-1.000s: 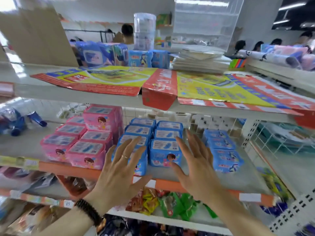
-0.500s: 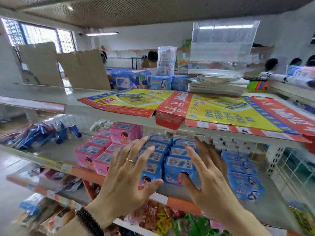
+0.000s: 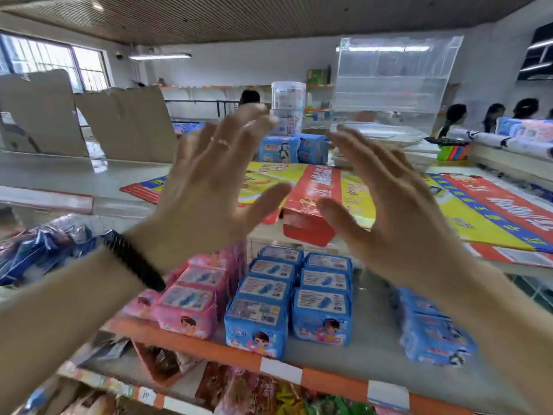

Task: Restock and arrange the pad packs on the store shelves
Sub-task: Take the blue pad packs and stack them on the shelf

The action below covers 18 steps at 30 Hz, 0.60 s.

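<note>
Both my hands are raised in the air with fingers spread, holding nothing. My left hand [image 3: 209, 187] wears a ring and a black bracelet; my right hand [image 3: 392, 205] is beside it. Behind them, at the back of the top shelf, stand blue pad packs [image 3: 291, 148]. On the middle shelf [image 3: 281, 368] below my hands lie two rows of blue pad packs [image 3: 291, 292], pink pad packs [image 3: 194, 298] to their left and more blue packs [image 3: 431, 327] to the right, partly hidden by my right forearm.
Flattened red and yellow cartons [image 3: 466, 211] cover the top shelf. A clear plastic cylinder [image 3: 288, 106], a clear acrylic case [image 3: 392, 76] and stacked papers stand behind. Cardboard sheets [image 3: 125, 121] lean at the left. Blue wrapped goods [image 3: 39, 250] lie far left. People stand at the right.
Both hands have risen from in front of the middle shelf's packs to the height of the top shelf. The view has tilted up and moved closer.
</note>
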Tool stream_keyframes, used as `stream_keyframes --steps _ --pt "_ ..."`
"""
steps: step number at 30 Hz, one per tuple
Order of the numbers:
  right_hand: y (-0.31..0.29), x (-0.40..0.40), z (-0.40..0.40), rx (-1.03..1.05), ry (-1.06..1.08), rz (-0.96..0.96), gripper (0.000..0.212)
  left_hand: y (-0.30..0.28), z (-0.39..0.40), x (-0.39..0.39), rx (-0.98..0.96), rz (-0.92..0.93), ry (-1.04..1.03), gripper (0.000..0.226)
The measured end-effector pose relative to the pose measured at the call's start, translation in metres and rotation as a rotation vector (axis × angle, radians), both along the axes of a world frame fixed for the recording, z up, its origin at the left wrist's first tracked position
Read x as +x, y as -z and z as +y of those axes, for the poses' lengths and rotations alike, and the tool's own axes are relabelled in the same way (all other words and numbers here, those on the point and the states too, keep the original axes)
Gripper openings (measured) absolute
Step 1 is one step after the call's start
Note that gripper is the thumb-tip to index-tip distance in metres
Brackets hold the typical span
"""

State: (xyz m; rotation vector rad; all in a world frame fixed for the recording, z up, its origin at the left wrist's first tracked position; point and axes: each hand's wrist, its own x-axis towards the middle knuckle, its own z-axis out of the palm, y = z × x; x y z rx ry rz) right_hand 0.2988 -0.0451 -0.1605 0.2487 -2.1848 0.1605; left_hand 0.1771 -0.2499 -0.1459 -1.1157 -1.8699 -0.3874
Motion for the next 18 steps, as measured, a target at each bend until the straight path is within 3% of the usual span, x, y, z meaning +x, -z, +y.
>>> stream_keyframes --steps 9,18 --pt "-0.070 -0.144 0.033 0.018 0.241 -0.055 0.070 -0.064 0.015 -0.163 -0.012 -0.039 0.013 0.070" --pt "-0.100 -0.263 0.078 0.045 0.415 -0.183 0.070 -0.074 0.082 -0.284 -0.270 -0.048 -0.075 0.082"
